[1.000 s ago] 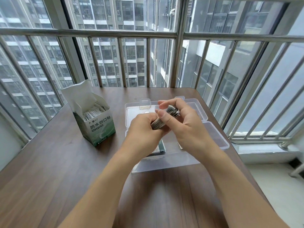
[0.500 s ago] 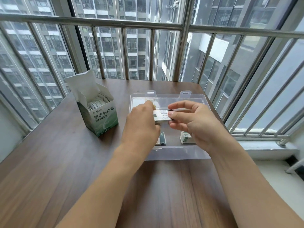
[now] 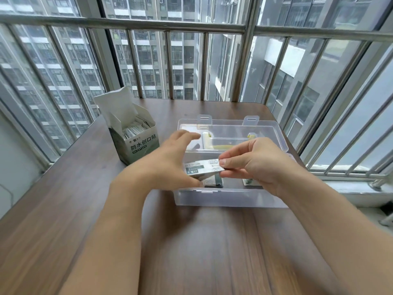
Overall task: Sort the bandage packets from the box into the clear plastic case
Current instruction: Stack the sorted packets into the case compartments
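Two hands over the clear plastic case [image 3: 231, 198]: right hand [image 3: 257, 165] pinches bandage packets [image 3: 203, 167] above its front compartment, left hand [image 3: 170, 160] fingers spread, holding nothing. Risk: thin stack fans or slips from the pinch, landing across compartments. Box [image 3: 136, 135] on tabletop [image 3: 85, 209] holds more.
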`<state>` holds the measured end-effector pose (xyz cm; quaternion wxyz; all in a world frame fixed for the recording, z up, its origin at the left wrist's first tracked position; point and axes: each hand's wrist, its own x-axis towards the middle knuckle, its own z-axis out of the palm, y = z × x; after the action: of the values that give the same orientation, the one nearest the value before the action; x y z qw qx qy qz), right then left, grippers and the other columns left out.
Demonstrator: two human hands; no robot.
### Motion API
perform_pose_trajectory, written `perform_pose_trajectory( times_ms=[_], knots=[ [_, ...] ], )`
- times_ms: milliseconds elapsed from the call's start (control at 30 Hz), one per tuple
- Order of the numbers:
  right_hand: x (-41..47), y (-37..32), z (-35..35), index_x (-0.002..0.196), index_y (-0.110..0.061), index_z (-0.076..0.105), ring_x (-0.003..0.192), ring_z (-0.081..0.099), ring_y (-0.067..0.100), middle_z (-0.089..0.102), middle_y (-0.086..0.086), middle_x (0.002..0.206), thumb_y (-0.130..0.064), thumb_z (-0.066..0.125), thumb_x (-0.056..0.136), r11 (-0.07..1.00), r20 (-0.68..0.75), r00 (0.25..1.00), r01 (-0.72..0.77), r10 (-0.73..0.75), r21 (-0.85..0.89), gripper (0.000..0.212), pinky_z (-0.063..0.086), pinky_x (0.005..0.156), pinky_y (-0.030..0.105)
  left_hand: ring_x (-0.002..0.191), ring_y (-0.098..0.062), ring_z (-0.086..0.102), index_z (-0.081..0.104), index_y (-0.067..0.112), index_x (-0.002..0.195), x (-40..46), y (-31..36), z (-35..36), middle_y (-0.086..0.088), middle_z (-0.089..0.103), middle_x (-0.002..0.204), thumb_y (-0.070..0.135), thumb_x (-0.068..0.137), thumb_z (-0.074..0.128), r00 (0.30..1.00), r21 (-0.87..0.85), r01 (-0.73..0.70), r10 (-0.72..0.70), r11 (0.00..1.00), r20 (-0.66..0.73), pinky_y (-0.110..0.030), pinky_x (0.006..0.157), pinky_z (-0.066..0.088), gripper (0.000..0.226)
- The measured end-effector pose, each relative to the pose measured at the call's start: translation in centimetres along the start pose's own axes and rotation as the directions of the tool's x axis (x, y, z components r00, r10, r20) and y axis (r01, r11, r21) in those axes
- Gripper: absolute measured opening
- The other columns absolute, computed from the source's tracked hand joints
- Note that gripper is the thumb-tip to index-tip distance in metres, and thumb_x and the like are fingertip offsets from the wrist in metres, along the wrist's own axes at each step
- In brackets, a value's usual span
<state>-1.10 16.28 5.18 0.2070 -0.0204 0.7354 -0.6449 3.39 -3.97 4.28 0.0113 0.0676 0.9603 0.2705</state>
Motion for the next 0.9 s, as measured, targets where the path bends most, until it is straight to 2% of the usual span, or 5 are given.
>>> perform_pose_trajectory(
  times_ms=[167, 333, 533, 733, 900],
  knots=[
    [0.4, -0.2, 1.3, 0.088, 0.014, 0.070, 0.074, 0.075, 0.038, 0.072, 0.028, 0.086, 0.014, 0.074, 0.079, 0.988, -0.008, 0.999, -0.039, 0.038, -0.151, 0.010, 0.062, 0.060, 0.026, 0.119, -0.008, 0.049, 0.030, 0.037, 0.148, 0.4, 0.1, 0.3, 0.022, 0.023, 0.147, 0.031, 0.068, 0.090, 0.999, -0.045, 0.036, -0.034, 0.998, 0.032, -0.031, 0.099, 0.050, 0.100],
    [0.7, 0.7, 2.2, 0.081, 0.008, 0.071, 0.069, 0.075, 0.033, 0.072, 0.024, 0.078, 0.008, 0.078, 0.079, 0.951, -0.052, 0.998, 0.011, -0.028, -0.308, 0.007, 0.062, 0.060, 0.028, 0.101, -0.011, 0.059, 0.035, 0.033, 0.144, 0.6, 0.5, 0.7, 0.018, 0.027, 0.139, 0.029, 0.070, 0.088, 0.997, 0.001, 0.079, -0.079, 0.997, 0.018, -0.030, 0.088, 0.053, 0.090],
    [1.3, 1.3, 2.7, 0.067, -0.007, 0.072, 0.061, 0.073, 0.022, 0.072, 0.010, 0.060, -0.009, 0.084, 0.073, 0.711, -0.048, 0.970, 0.141, -0.238, -0.689, 0.014, 0.063, 0.071, 0.041, 0.103, -0.022, 0.060, 0.039, 0.030, 0.139, 1.5, 0.9, 0.9, 0.009, 0.033, 0.139, 0.011, 0.073, 0.085, 0.991, 0.145, 0.134, -0.134, 0.980, -0.011, -0.038, 0.085, 0.054, 0.083],
    [0.6, 0.6, 2.5, 0.069, -0.006, 0.072, 0.052, 0.070, 0.016, 0.072, 0.008, 0.063, -0.005, 0.089, 0.067, 0.738, -0.036, 0.985, 0.102, -0.169, -0.667, 0.017, 0.048, 0.045, 0.017, 0.091, -0.032, 0.058, 0.037, 0.026, 0.133, 1.7, 1.8, 1.1, 0.001, 0.039, 0.134, 0.016, 0.077, 0.076, 0.988, 0.408, 0.157, -0.146, 0.899, -0.058, -0.040, 0.073, 0.048, 0.069],
    [0.3, -0.1, 1.8, 0.068, -0.009, 0.073, 0.067, 0.074, 0.021, 0.074, 0.008, 0.066, -0.003, 0.086, 0.064, 0.705, -0.021, 0.989, 0.091, -0.149, -0.704, 0.014, 0.064, 0.069, 0.039, 0.099, -0.033, 0.059, 0.041, 0.023, 0.130, 2.2, 2.2, 1.4, 0.000, 0.046, 0.128, 0.022, 0.077, 0.077, 0.990, 0.483, 0.139, -0.115, 0.865, -0.080, -0.039, 0.072, 0.045, 0.064]
  ],
)
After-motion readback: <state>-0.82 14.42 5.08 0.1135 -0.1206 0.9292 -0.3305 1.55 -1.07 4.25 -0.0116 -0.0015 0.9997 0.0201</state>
